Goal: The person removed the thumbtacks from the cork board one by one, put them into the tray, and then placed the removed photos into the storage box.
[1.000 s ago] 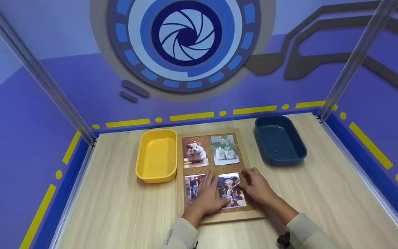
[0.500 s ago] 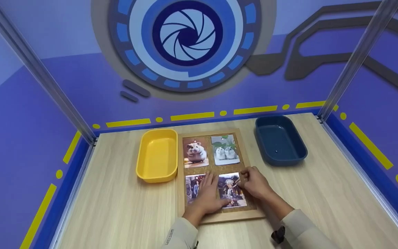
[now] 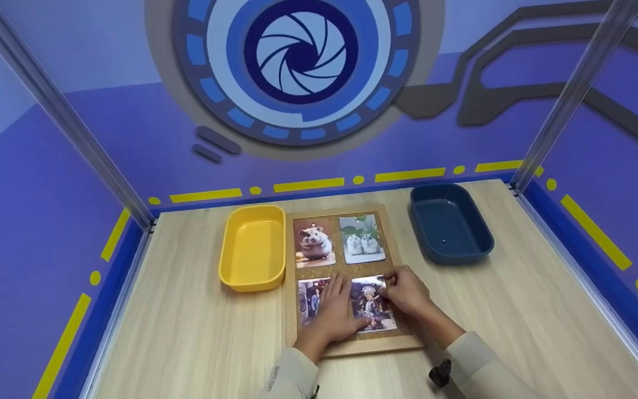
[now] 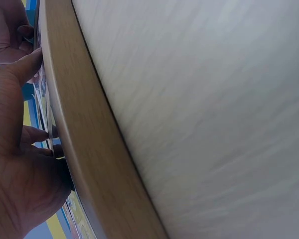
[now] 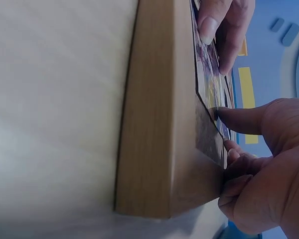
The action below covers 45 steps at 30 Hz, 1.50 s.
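A wood-framed cork board (image 3: 346,270) lies on the table with photos on it. My left hand (image 3: 333,316) lies spread over its lower half, covering much of the lower left photo (image 3: 308,293). The left thumb rests on the lower right photo (image 3: 371,307), which shows a figure in a pale headdress. At that photo's right edge, my right hand (image 3: 410,293) pinches with its thumb on the print and its other fingers curled; the right wrist view shows this thumb (image 5: 239,119) at the edge. Two hamster photos, one upper left (image 3: 314,244) and one upper right (image 3: 362,241), fill the top half.
A yellow tray (image 3: 252,285) stands against the board's left side. To the right at the back sits a dark blue tray (image 3: 452,221) with a small shiny speck inside. Printed wall panels (image 3: 97,144) enclose the table (image 3: 197,332) at the back and sides.
My right hand has shifted slightly left, and its forearm has swung a little inward. The left hand keeps its place on the board.
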Each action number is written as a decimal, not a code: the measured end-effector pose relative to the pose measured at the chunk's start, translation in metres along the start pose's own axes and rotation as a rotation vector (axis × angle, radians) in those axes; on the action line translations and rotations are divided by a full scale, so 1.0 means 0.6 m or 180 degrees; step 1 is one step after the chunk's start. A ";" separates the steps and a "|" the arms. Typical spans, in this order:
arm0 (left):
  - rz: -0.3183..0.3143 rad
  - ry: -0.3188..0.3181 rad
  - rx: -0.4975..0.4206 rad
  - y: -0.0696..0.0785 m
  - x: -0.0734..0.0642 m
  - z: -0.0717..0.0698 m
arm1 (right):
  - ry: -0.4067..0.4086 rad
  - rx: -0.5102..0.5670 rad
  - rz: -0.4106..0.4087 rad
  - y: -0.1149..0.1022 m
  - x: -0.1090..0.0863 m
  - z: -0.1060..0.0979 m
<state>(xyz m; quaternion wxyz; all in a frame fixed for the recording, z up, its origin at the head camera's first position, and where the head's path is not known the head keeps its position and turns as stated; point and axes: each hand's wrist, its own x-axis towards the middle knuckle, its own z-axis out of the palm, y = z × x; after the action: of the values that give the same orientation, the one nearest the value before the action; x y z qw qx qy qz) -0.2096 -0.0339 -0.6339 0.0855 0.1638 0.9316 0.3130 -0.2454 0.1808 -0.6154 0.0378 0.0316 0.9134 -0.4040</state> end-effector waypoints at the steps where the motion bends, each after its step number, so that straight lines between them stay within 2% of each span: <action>1: 0.0001 -0.0006 -0.0017 0.001 0.000 0.000 | 0.0002 -0.0020 0.0013 0.001 0.000 -0.001; 9: 0.0022 -0.0019 -0.0089 0.002 -0.002 0.001 | -0.0083 -0.0070 -0.0003 0.006 0.000 -0.002; 20: 0.0016 0.0025 -0.0117 0.002 -0.005 -0.001 | -0.0245 0.0548 0.0005 0.013 -0.001 0.001; 23: 0.0003 0.0081 -0.0173 0.003 -0.004 0.001 | -0.0236 0.0654 -0.0018 0.016 -0.002 0.002; 28: -0.0018 0.0183 -0.0282 0.001 -0.001 -0.002 | -0.0179 0.0638 -0.0057 0.016 -0.003 0.003; 33: -0.0041 0.0258 -0.0565 -0.002 -0.006 -0.013 | -0.0146 0.0628 -0.0063 0.015 -0.002 0.006; 35: -0.0001 0.0338 -0.0677 -0.002 -0.010 -0.023 | -0.0138 0.0633 -0.0053 0.016 -0.002 0.006; 39: 0.0167 0.0635 -0.0813 -0.007 -0.019 -0.053 | -0.0146 0.0658 -0.0030 0.017 -0.003 0.005; 42: 0.0284 0.0995 -0.0879 -0.019 -0.029 -0.082 | -0.0151 0.0675 -0.0019 0.016 -0.005 0.004; 45: 0.0235 0.1441 -0.1006 -0.039 -0.043 -0.113 | -0.0134 0.0692 -0.0006 0.016 -0.006 0.005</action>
<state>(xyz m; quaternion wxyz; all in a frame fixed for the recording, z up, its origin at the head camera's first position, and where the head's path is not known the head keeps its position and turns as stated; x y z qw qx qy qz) -0.2095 -0.0985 -0.5932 -0.1119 0.1082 0.8600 0.4859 -0.2407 0.1846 -0.6240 0.0529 0.0261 0.8632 -0.5014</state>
